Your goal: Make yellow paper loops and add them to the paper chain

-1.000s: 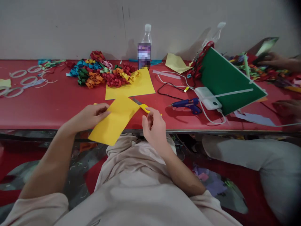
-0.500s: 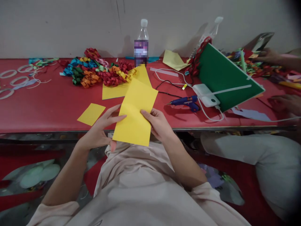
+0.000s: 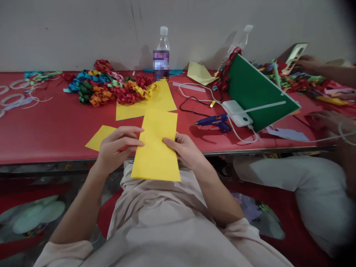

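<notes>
Yellow paper [image 3: 155,159] lies between the hands [image 3: 112,150] [image 3: 191,152], right thumb [image 3: 170,144] on top.

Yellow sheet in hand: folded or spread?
Looks spread: the yellow sheet shows one broad face, no clear crease; back hidden, so doubling can't be excluded.

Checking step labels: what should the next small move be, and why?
Probably ease the held yellow sheet forward over the red table: its near end reaches past the table's front edge. The right hand has a grip on it, thumb on its face, and the left hand has fingers at its left edge.
</notes>
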`<state>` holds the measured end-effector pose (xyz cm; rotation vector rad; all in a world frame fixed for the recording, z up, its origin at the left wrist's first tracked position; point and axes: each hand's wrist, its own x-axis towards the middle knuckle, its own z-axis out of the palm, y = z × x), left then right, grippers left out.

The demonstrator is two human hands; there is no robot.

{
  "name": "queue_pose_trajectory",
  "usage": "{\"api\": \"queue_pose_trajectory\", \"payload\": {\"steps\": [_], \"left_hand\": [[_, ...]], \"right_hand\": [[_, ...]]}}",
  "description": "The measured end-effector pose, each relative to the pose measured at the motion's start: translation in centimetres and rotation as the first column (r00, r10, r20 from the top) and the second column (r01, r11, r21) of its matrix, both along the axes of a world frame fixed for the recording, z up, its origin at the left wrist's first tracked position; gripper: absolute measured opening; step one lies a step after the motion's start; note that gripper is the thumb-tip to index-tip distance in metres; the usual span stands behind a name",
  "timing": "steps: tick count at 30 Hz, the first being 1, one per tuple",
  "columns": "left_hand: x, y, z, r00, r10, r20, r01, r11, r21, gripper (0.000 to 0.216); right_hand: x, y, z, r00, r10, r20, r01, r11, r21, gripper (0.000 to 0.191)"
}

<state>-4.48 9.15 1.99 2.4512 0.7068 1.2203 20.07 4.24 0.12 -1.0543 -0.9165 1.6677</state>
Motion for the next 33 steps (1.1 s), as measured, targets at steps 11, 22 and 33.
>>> {"api": "queue_pose_trajectory", "payload": {"steps": [11,22,33], "left_hand": [[5.5,-1.5,-0.8,0.820,0.485,0.303,-0.392,0.862,-0.321,0.016],[5.8,-1.2,0.6,0.886,0.397,0.240,-0.284,0.873,-0.397,0.050],[5.0,-0.8,1.2,0.961,0.248,0.124,-0.193,0.918,-0.346,0.025]], "right_hand": [[0.7,0.2,0.5,0.893,-0.287,0.345,0.119,0.892,0.435,0.069],[0.9,-0.3,1.9,0.823,-0.365,0.435,0.039,0.801,0.598,0.065],[3.0,-0.1,2.7,0.837,-0.365,0.407,0.037,0.780,0.624,0.028]]}}
